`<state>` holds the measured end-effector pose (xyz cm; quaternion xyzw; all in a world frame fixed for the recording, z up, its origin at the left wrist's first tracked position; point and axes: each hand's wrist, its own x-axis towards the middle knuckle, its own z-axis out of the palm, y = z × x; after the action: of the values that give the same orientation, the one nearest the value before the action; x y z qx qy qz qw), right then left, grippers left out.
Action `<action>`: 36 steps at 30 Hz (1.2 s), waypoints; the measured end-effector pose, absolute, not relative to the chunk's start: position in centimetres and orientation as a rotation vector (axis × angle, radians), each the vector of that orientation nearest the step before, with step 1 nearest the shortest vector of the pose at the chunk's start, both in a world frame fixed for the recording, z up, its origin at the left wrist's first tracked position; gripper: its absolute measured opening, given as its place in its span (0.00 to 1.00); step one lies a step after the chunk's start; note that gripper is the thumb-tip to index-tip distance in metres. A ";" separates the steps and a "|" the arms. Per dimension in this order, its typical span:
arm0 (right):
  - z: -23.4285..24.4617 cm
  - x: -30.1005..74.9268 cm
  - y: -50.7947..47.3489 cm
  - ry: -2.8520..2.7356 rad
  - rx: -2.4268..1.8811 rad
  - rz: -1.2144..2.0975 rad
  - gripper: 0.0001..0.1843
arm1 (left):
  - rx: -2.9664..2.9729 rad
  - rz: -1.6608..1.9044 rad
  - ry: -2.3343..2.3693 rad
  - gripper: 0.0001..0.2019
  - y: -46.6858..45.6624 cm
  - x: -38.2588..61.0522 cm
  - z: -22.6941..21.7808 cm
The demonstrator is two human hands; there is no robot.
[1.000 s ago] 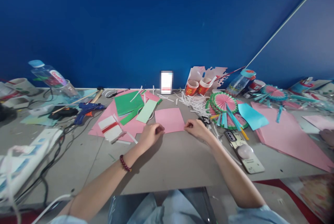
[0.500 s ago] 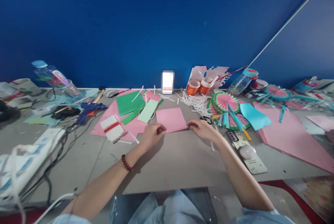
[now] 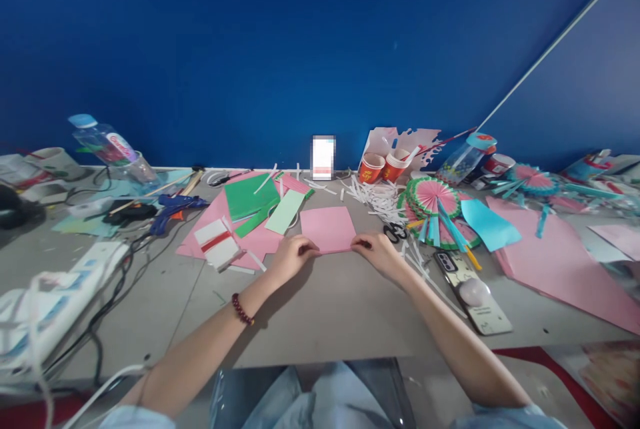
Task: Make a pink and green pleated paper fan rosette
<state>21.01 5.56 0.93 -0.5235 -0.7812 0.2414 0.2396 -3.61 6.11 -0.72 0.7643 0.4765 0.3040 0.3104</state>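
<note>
A small pink sheet of paper (image 3: 329, 227) lies on the grey table in front of me. My left hand (image 3: 295, 255) pinches its near left corner, thumb and fingers together. At the near right corner my right hand (image 3: 375, 250) grips the same sheet in a pinch. The near edge between the two hands looks slightly raised or folded; I cannot tell which. Just right of my right hand lie black-handled scissors (image 3: 396, 233) and thin white paper strips. Beyond my left hand a pale green paper strip (image 3: 285, 211) rests on larger green and pink sheets.
Left are a blue glue gun (image 3: 175, 210), a power strip (image 3: 65, 302) with cables, and a tilted bottle (image 3: 107, 145). Behind stand red paper cups (image 3: 371, 167) beside white shreds. Right are a pink-and-green paper fan (image 3: 433, 199), a phone (image 3: 475, 292) and large pink sheets (image 3: 560, 262).
My right hand has moved left along the near edge to the sheet's right corner, uncovering more of the scissors and white strips. My left hand stays at its corner.
</note>
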 end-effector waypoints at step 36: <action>-1.0 21.2 6.2 -2.050 -1.441 0.653 0.02 | 2.795 0.450 1.411 0.10 3.2 -2.8 -0.2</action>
<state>21.17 6.24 -0.96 -0.5355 -0.7617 0.2426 0.2725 -2.84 3.23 -0.16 0.8835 0.4462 0.1422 -0.0109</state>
